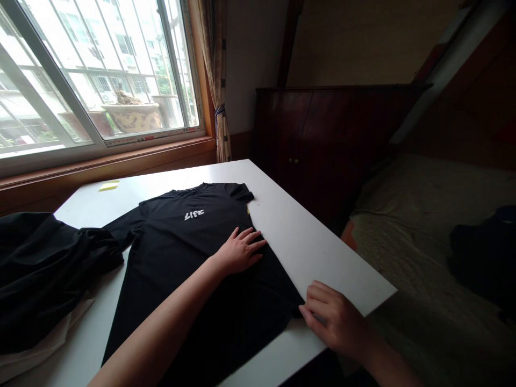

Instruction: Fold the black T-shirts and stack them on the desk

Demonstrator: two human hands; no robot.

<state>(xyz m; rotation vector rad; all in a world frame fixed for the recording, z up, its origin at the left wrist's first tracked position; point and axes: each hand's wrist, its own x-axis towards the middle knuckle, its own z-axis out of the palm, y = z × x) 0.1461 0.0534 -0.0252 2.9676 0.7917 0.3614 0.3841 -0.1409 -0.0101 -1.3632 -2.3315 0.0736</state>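
Across a white tabletop (pixel 322 242), two hands on a black T-shirt (pixel 173 252)

On the middle of the tabletop, the black T-shirt lies spread out, its collar (pixel 189 191) towards the far edge and its hem towards the near edge, with a strip of bare white between hem and edge at the lower right. White print (pixel 194 215) marks the chest. One sleeve (pixel 242 192) rests on the right; the other runs left to a heap of black fabric (pixel 44 274), which covers the tabletop's left side with some pale cloth (pixel 60 336) under it.

The left hand (pixel 239 250) lies palm down on the shirt beside its right side seam, fingers open and spread, tips close to the garment's edge. Near the tabletop's right corner, the right hand (pixel 332 317) has its fingers curled, thumb and forefinger pinching the lower right corner of the hem.

A yellow strip (pixel 108 185) lies by the far left corner. Past the far edge are a barred window (pixel 100 64), a large patterned pot (pixel 133 115) outside it and a tied curtain (pixel 217 80). Beyond the right edge stand a dark red cabinet (pixel 322 134) and a surface under a greenish cover (pixel 415 215), with dark cloth (pixel 486 252) on top
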